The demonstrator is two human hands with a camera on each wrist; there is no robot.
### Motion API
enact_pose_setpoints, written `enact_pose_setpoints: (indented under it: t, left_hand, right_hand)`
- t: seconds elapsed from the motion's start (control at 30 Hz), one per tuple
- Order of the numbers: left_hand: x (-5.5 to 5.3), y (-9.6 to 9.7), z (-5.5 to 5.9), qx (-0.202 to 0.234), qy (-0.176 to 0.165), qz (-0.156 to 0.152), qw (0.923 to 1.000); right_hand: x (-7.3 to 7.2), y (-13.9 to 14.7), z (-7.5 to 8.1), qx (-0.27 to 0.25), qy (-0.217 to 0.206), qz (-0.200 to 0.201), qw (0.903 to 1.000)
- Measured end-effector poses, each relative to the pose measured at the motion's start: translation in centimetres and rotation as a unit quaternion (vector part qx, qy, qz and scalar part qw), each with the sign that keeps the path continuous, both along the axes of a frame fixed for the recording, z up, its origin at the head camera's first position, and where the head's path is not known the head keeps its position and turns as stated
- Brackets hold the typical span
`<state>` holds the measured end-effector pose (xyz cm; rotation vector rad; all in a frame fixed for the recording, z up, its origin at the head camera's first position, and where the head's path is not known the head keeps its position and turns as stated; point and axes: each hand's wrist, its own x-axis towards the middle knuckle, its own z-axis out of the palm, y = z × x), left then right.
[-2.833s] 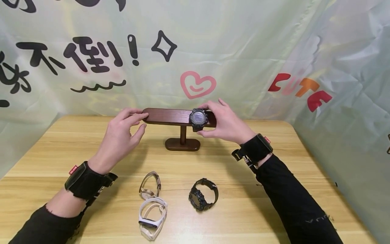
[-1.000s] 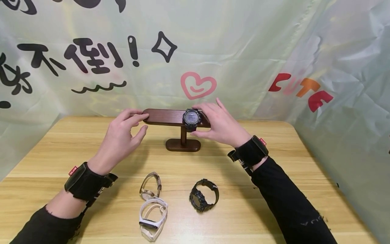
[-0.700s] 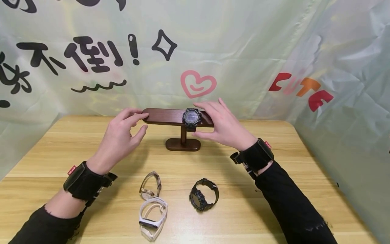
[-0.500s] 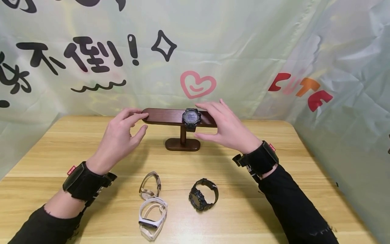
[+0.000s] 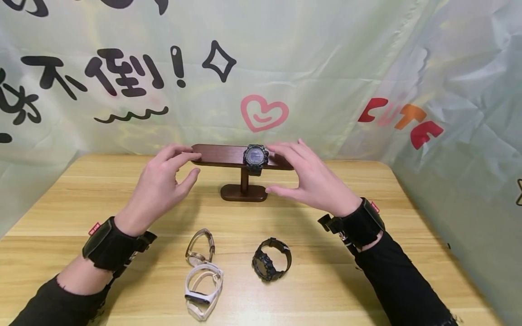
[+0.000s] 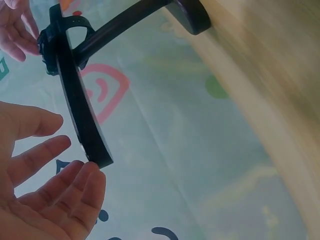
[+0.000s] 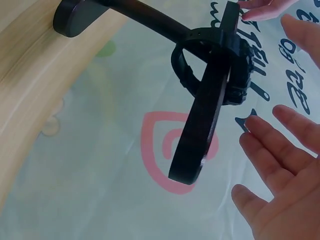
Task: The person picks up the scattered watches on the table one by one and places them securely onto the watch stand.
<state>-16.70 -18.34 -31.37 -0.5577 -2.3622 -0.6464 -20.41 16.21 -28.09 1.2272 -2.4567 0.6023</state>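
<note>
Backdrop cloth (image 5: 326, 68): behind the stand, pale green, black lettering, pink heart just above the stand's bar. Tabletop (image 5: 326, 290): light wood, under the stand. Stand (image 5: 220, 155): dark wood, horizontal bar on a single post, oval foot, upright. Left hand (image 5: 163, 183): at the stand's left end, fingertips touching the bar, fingers relaxed, thumb apart from it. Right hand (image 5: 314, 176): near the stand's right end, fingers spread loosely, off the watch and the bar. Black digital watch (image 5: 255, 156): on the stand, strap looped round the bar just right of the post, face toward the camera. Second black watch (image 5: 263, 266): on its side, in front of the stand, slightly right. White band (image 5: 197, 297): front-left of the stand, dark screen. Slim gold-tone watch (image 5: 196, 259): front-left of the stand too, between it and the white band; can't tell if those two touch.
</note>
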Motion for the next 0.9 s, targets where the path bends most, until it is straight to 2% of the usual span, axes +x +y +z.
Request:
enact_pose_setpoints:
  t: [0.3,0.73,0.9]
  left_hand:
    - [0.2,0.1,0.1,-0.007,0.013,-0.007,0.9999]
    - [0.6,0.3,0.2,-0.02,0.013,-0.013,0.9996]
    - [0.8,0.6,0.4,-0.032,0.014,-0.023,0.9991]
  right_hand:
    - [1.6,0.7,-0.4,0.013,-0.029,0.008,0.9995]
    - [3.6,0.9,-1.3,0.044,-0.013,0.03,0.9985]
    - [4.3,1.2,-1.3,0.063,-0.056,0.028,0.996]
